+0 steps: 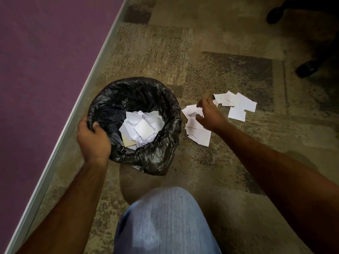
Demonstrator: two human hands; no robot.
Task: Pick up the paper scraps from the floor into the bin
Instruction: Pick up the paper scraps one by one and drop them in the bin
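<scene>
The left hand [92, 138] grips the near-left rim of the bin [165, 114], fingers curled over the black liner [146, 158]. There's already a pile of paper in the bin [141, 127]. Just right of it, loose paper scraps [238, 107] sit scattered on the carpet [220, 43]. The right hand [209, 114] is down on the nearer scraps, fingers curled and pinching at a piece, though it's kinda blurry. A denim knee [165, 217] fills the near edge.
</scene>
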